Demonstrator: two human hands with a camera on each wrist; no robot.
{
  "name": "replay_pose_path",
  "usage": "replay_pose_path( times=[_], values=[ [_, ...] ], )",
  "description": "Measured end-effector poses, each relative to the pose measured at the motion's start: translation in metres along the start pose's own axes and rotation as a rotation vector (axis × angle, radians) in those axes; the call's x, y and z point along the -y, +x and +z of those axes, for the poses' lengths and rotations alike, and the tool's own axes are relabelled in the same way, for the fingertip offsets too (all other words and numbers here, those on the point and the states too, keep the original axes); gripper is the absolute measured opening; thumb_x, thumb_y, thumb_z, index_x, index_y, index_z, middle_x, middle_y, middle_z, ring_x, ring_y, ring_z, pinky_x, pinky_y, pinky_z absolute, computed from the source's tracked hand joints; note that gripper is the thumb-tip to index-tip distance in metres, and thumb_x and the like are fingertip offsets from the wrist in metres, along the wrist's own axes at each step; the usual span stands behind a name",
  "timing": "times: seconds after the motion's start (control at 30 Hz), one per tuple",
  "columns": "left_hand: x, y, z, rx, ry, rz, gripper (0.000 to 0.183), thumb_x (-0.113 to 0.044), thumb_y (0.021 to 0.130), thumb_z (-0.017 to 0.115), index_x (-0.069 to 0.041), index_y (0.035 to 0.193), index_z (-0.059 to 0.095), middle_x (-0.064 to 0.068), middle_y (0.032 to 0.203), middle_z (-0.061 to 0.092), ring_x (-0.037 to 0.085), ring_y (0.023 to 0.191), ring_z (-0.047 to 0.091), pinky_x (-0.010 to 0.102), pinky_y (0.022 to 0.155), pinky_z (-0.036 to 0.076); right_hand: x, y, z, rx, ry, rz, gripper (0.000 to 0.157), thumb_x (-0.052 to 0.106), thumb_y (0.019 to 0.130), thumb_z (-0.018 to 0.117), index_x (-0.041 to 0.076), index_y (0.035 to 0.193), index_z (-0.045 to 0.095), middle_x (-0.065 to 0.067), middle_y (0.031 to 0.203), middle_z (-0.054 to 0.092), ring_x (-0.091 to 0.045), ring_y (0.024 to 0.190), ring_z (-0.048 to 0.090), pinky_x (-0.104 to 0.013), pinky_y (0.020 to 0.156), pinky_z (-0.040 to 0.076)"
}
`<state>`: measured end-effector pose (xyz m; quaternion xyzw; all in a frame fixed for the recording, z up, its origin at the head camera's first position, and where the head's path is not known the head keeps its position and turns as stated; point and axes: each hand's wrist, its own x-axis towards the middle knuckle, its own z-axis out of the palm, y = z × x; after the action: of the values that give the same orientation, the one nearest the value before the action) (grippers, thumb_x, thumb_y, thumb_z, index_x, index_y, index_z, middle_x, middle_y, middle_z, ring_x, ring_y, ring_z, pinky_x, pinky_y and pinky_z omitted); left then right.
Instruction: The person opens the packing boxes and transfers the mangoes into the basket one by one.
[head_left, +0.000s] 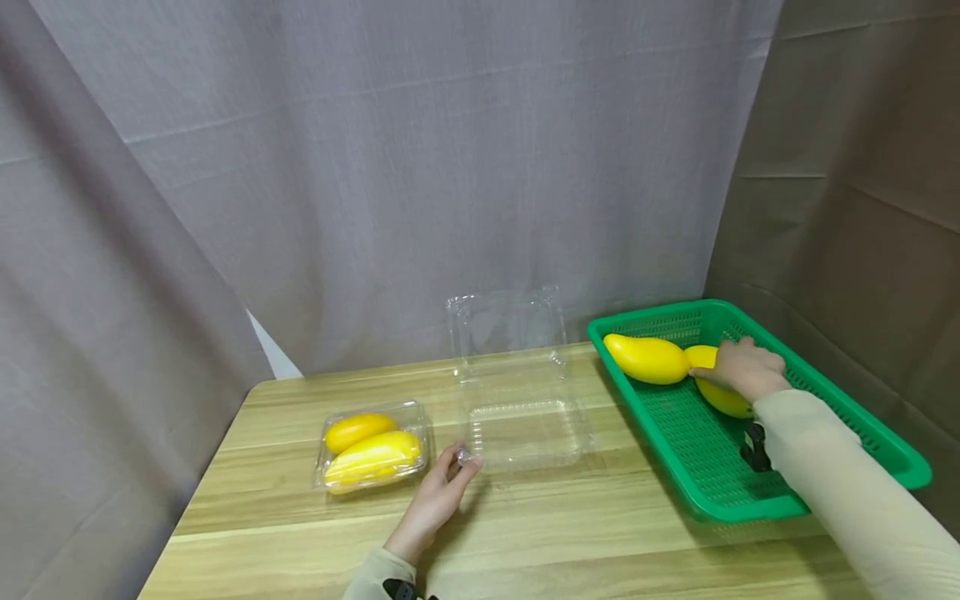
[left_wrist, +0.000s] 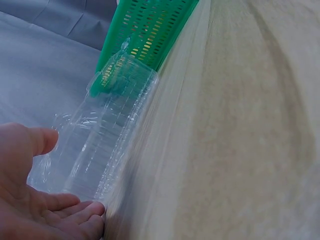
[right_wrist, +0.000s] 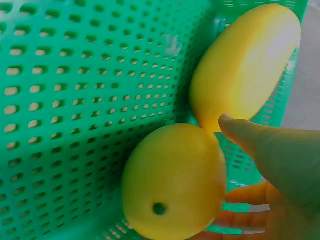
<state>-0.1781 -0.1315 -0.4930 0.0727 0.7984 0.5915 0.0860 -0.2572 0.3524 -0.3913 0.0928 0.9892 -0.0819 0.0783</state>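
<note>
My left hand is at the near left corner of an empty clear plastic clamshell box, its lid raised. In the left wrist view, thumb and fingers are apart, the fingers against the box's edge. On the right, my right hand reaches into a green basket over a yellow mango. Its fingers lie along that mango's side in the right wrist view, partly hidden behind it. The thumb is spread toward a second mango, which lies against the first.
Left of the open box, a closed clear box holds two yellow mangoes. Everything stands on a wooden table. A grey curtain hangs behind it, and a darker cloth hangs at the right.
</note>
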Motion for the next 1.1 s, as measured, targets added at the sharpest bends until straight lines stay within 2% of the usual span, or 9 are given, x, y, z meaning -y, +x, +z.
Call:
replay_pose_path(
  times=[0.17, 0.27, 0.37, 0.5, 0.63, 0.93, 1.1],
  values=[
    [-0.001, -0.001, -0.002, 0.010, 0.006, -0.004, 0.075, -0.043, 0.101, 0.059, 0.003, 0.154, 0.031, 0.033, 0.151, 0.039, 0.046, 0.140, 0.039, 0.059, 0.113, 0.033, 0.006, -0.004, -0.009, -0.009, 0.029, -0.044, 0.094, 0.056, 0.095, 0.057, -0.023, 0.140, 0.031, -0.051, 0.131, 0.033, -0.056, 0.099, 0.050, -0.054, 0.066, 0.051],
    [0.000, -0.002, -0.002, 0.014, 0.015, -0.007, 0.076, -0.044, 0.101, 0.058, 0.002, 0.154, 0.031, 0.033, 0.151, 0.038, 0.047, 0.140, 0.039, 0.060, 0.112, 0.034, 0.016, -0.009, -0.017, -0.018, 0.047, -0.073, 0.093, 0.056, 0.097, 0.055, -0.019, 0.145, 0.029, -0.050, 0.141, 0.026, -0.064, 0.117, 0.041, -0.064, 0.075, 0.050],
    [0.001, -0.002, -0.003, 0.013, 0.017, -0.008, 0.076, -0.045, 0.101, 0.058, 0.003, 0.154, 0.031, 0.034, 0.150, 0.039, 0.047, 0.139, 0.040, 0.060, 0.112, 0.034, 0.029, -0.016, -0.026, -0.033, 0.065, -0.108, 0.094, 0.057, 0.098, 0.052, -0.018, 0.148, 0.025, -0.049, 0.147, 0.019, -0.064, 0.131, 0.027, -0.072, 0.086, 0.045],
    [0.002, -0.001, -0.003, 0.010, 0.010, -0.001, 0.078, -0.044, 0.100, 0.060, 0.004, 0.154, 0.031, 0.036, 0.150, 0.037, 0.047, 0.139, 0.039, 0.058, 0.113, 0.033, 0.049, -0.030, -0.035, -0.070, 0.085, -0.180, 0.091, 0.056, 0.099, 0.051, -0.015, 0.150, 0.025, -0.047, 0.148, 0.022, -0.063, 0.134, 0.024, -0.077, 0.093, 0.039],
    [0.004, 0.002, -0.004, 0.004, 0.008, 0.003, 0.080, -0.045, 0.099, 0.062, 0.006, 0.153, 0.031, 0.037, 0.151, 0.035, 0.048, 0.139, 0.039, 0.057, 0.113, 0.033, 0.070, -0.045, -0.037, -0.115, 0.107, -0.261, 0.087, 0.054, 0.100, 0.052, -0.012, 0.152, 0.027, -0.045, 0.149, 0.027, -0.063, 0.133, 0.028, -0.077, 0.096, 0.037],
    [0.005, 0.005, -0.007, 0.001, 0.002, 0.007, 0.080, -0.045, 0.100, 0.060, 0.007, 0.152, 0.031, 0.035, 0.151, 0.037, 0.049, 0.138, 0.039, 0.059, 0.112, 0.035, 0.108, -0.078, -0.030, -0.177, 0.175, -0.384, 0.086, 0.060, 0.098, 0.053, -0.002, 0.154, 0.035, -0.035, 0.144, 0.045, -0.053, 0.122, 0.051, -0.066, 0.089, 0.049],
    [0.006, 0.005, -0.009, -0.011, -0.010, 0.002, 0.083, -0.049, 0.098, 0.060, 0.007, 0.152, 0.031, 0.033, 0.150, 0.039, 0.047, 0.139, 0.039, 0.057, 0.114, 0.033, 0.119, -0.091, -0.021, -0.172, 0.213, -0.419, 0.079, 0.053, 0.098, 0.058, 0.000, 0.153, 0.037, -0.032, 0.145, 0.047, -0.048, 0.122, 0.054, -0.063, 0.090, 0.050]
  ],
)
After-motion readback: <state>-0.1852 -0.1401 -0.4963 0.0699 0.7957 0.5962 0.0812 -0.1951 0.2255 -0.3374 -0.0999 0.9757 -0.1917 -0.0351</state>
